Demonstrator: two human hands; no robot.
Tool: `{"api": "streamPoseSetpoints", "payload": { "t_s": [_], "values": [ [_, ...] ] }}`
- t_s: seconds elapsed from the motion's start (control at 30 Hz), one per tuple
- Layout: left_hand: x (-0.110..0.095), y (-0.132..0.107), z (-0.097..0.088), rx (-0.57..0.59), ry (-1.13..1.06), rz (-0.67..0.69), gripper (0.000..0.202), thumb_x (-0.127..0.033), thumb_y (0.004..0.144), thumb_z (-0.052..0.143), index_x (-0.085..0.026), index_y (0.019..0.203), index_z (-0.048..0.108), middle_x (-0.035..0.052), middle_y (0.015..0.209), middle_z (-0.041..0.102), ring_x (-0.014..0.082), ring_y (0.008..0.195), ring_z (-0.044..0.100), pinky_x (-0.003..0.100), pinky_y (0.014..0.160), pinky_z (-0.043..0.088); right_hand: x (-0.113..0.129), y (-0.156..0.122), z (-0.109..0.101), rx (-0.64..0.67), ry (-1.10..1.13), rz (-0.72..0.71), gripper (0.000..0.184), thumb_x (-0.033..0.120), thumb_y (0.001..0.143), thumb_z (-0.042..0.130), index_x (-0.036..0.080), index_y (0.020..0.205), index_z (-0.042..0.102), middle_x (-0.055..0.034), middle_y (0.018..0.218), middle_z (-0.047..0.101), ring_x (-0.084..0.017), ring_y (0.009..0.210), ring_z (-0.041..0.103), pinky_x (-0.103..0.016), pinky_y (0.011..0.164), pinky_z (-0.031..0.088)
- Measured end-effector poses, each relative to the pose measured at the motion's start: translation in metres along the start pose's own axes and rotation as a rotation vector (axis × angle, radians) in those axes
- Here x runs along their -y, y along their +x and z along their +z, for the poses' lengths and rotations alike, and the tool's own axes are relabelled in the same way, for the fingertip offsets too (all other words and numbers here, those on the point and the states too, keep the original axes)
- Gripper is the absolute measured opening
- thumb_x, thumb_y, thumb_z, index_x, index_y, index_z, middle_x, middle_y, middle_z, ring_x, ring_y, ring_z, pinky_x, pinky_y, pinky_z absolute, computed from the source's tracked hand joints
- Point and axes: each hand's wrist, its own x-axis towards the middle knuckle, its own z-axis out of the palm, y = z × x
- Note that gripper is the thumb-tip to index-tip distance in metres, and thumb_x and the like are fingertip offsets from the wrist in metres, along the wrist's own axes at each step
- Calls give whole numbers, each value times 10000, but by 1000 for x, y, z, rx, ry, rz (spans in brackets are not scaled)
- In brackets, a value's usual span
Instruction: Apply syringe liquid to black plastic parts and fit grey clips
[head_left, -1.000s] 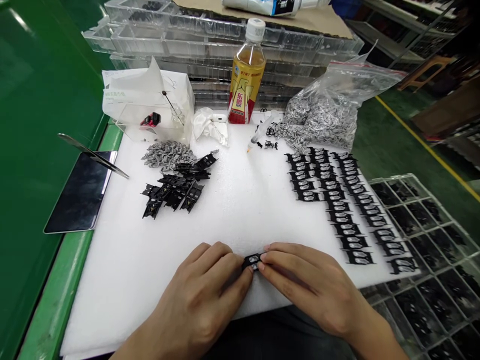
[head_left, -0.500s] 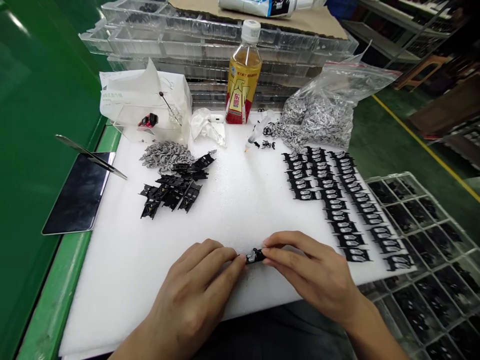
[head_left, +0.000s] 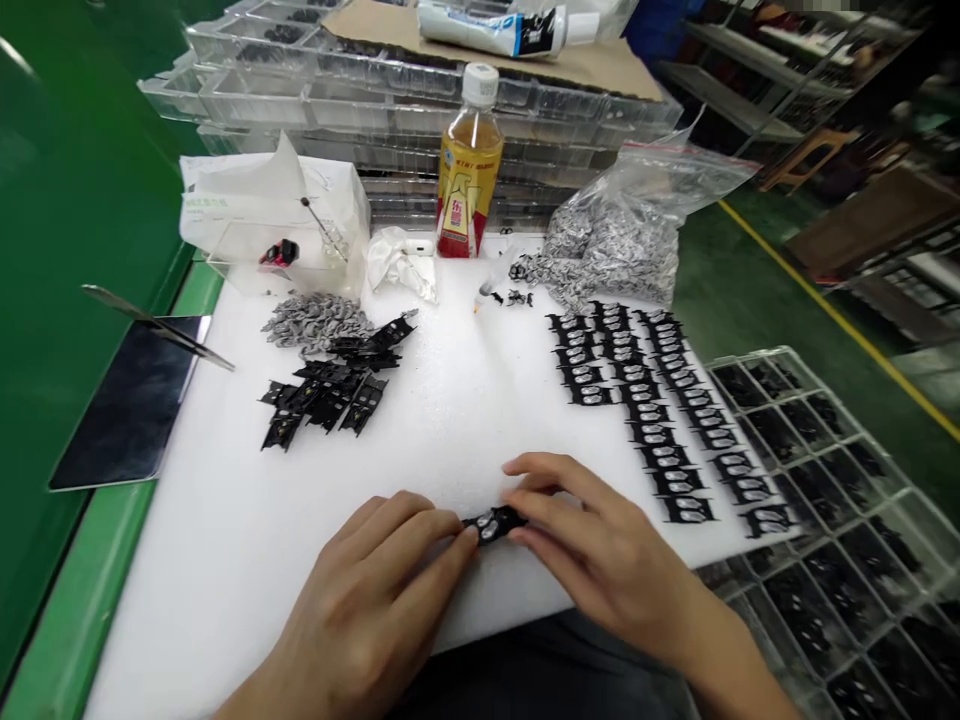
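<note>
My left hand (head_left: 375, 600) and my right hand (head_left: 600, 550) meet near the front edge of the white foam mat (head_left: 450, 420). Between their fingertips they pinch one small black part with a silver insert (head_left: 493, 523), low over the mat. A loose heap of black parts (head_left: 330, 385) lies at the mat's left, with a pile of small grey metal pieces (head_left: 315, 318) just behind it. Rows of finished black parts with silver inserts (head_left: 652, 400) line the mat's right side.
A clear bag of grey metal pieces (head_left: 622, 235), a drink bottle (head_left: 466, 165) and stacked clear trays (head_left: 375, 95) stand at the back. A compartment tray with black parts (head_left: 840, 520) sits at the right. Tweezers (head_left: 157, 325) and a dark phone (head_left: 127, 405) lie left.
Both hands kept hold of the small black part and turned it slightly between the fingertips. The view has shifted to the right and a little down.
</note>
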Motion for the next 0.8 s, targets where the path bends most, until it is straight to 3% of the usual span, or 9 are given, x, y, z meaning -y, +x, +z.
{"api": "streamPoseSetpoints", "payload": {
  "t_s": [0.1, 0.17, 0.27, 0.43, 0.63, 0.8],
  "values": [
    [0, 1, -2, 11, 8, 52, 255, -49, 1054, 521, -96, 1222, 706, 126, 1159, 699, 221, 1034, 594, 371, 855, 532, 12, 5, -9, 75, -99, 45, 244, 139, 1038, 571, 172, 1253, 681, -126, 1413, 627, -221, 1214, 654, -387, 1048, 580],
    [-1, 3, -2, -51, 32, 47, 209, -38, 1017, 606, -98, 1185, 714, 115, 1161, 695, 201, 1040, 603, 342, 877, 530, 11, 6, -20, 70, -201, 42, 207, 137, 1031, 576, 178, 1203, 684, -122, 1366, 653, -255, 1212, 640, -459, 1029, 562],
    [-3, 7, 0, -115, 64, 21, 188, -63, 961, 725, -105, 1145, 722, 97, 1133, 690, 178, 1038, 618, 307, 910, 528, -11, 2, -45, -41, -378, 61, 176, 182, 1031, 614, 210, 1193, 676, -123, 1382, 636, -286, 1289, 592, -525, 1073, 487],
    [-2, 11, 1, -101, 88, 2, 127, -103, 1014, 634, -150, 1095, 719, 74, 1075, 693, 165, 957, 649, 283, 849, 541, -57, -6, -75, -150, -585, 148, 147, 240, 1020, 647, 248, 1153, 709, -127, 1442, 605, -344, 1330, 568, -592, 1066, 407],
    [1, 12, 2, -99, 58, -16, 127, -111, 1017, 608, -157, 1069, 715, 88, 1052, 683, 176, 905, 654, 293, 784, 547, -68, 1, -76, -139, -627, 186, 155, 249, 1011, 635, 248, 1128, 737, -123, 1462, 613, -367, 1328, 586, -606, 1062, 383],
    [-4, 8, 1, -131, 80, -40, 149, -35, 972, 646, -142, 1066, 691, 105, 1106, 660, 185, 975, 634, 304, 835, 557, -70, -3, -77, -179, -615, 159, 178, 276, 1002, 633, 259, 1152, 728, -107, 1451, 645, -377, 1320, 613, -617, 1050, 399]
  ]
}}
